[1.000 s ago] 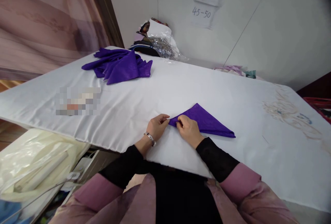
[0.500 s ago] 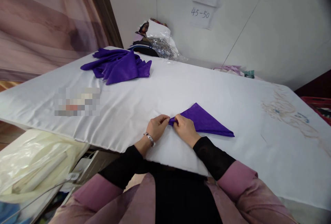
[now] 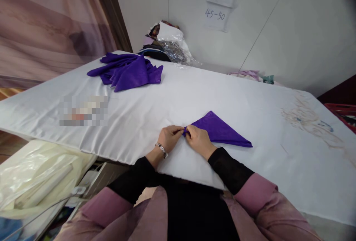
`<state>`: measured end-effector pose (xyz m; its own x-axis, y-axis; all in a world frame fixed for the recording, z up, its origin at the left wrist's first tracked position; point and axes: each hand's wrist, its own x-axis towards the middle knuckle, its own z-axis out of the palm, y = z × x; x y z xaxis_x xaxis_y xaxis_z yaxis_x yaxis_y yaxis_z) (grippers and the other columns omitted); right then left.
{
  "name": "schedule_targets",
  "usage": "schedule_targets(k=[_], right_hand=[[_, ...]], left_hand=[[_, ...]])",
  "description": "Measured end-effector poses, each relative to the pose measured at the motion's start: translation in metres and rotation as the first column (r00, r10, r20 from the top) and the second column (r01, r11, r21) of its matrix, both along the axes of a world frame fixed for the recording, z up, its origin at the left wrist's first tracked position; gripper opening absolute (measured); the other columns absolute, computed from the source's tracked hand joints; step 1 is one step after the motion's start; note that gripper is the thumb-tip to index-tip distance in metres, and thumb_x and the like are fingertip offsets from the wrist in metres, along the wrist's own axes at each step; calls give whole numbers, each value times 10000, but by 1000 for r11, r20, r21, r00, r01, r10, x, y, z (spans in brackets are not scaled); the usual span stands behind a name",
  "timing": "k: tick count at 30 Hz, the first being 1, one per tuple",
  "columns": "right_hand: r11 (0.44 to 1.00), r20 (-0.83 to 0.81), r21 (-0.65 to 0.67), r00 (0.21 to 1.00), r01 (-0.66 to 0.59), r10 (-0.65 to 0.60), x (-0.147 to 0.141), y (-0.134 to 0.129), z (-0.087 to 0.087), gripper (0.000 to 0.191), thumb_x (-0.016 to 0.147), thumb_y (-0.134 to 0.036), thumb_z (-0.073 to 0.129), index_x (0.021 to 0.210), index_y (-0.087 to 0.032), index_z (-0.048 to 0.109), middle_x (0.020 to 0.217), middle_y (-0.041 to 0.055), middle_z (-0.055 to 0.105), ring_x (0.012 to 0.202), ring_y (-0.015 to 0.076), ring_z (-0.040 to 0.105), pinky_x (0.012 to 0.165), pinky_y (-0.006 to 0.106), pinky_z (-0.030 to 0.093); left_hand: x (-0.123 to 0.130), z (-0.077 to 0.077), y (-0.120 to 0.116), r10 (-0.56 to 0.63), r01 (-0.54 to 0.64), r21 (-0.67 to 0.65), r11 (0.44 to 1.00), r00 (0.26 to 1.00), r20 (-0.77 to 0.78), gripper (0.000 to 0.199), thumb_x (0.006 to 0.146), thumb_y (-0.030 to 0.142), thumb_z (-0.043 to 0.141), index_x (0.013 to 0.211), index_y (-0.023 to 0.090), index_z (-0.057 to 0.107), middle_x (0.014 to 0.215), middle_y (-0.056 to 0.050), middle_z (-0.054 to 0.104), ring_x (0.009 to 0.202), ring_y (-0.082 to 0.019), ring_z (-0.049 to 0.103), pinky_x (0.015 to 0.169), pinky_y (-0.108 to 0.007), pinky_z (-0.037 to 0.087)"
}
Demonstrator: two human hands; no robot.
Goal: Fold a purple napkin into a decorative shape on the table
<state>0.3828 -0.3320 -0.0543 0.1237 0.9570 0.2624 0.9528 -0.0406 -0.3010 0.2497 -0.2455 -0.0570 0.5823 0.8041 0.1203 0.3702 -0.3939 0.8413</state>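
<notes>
A purple cloth [image 3: 219, 129], folded into a triangle, lies on the white-covered table [image 3: 133, 111] in front of me. Its left corner is pinched between the fingertips of my left hand [image 3: 169, 139], which wears a silver bracelet. Close beside it, my right hand [image 3: 199, 140] has its fingers curled on the same corner, partly hiding it. The cloth's top point and long right tip lie flat on the table. Further back on the left rests a loose heap of purple cloths [image 3: 130, 71].
Folded fabrics in clear plastic [image 3: 172, 42] are piled by the wall. An embroidered pattern [image 3: 306, 120] is on the right. A red basket [image 3: 342, 114] stands beyond the right edge. Yellowish plastic [image 3: 41, 174] lies at lower left, below table height. A blurred item [image 3: 83, 111] lies on the left.
My two hands have drawn slightly closer together at the left corner, and less of the purple cloth shows between them. The rest of the cloth lies as before.
</notes>
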Motion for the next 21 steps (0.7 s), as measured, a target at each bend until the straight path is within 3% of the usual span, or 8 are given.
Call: schedule_targets(k=[9, 16, 21], right_hand=[[995, 27, 27, 995, -98, 97, 3, -2, -1, 162, 929, -246, 420, 879, -177, 557, 809, 27, 635, 718, 146, 569, 589, 257, 303], [996, 39, 61, 997, -72, 70, 2, -1, -3, 149, 899, -206, 451, 799, -175, 557, 744, 17, 630, 643, 135, 550, 551, 265, 258], [995, -46, 99, 999, -13, 18, 4, 1, -3, 150, 897, -215, 465, 786, -185, 562, 697, 1, 624, 623, 128, 546, 560, 255, 271]], left_hand=[[-1, -2, 0, 41, -36, -94, 995, 998, 56, 189, 755, 261, 547, 853, 242, 707, 852, 20, 729, 811, -165, 657, 763, -285, 529], [-1, -9, 2, 72, -55, -166, 985, 993, 98, 224, 748, 289, 569, 925, 228, 692, 868, -2, 728, 813, -172, 664, 772, -307, 526], [-1, -9, 2, 79, -54, -203, 978, 990, 119, 218, 746, 295, 573, 918, 225, 688, 865, -8, 728, 815, -175, 665, 767, -313, 522]])
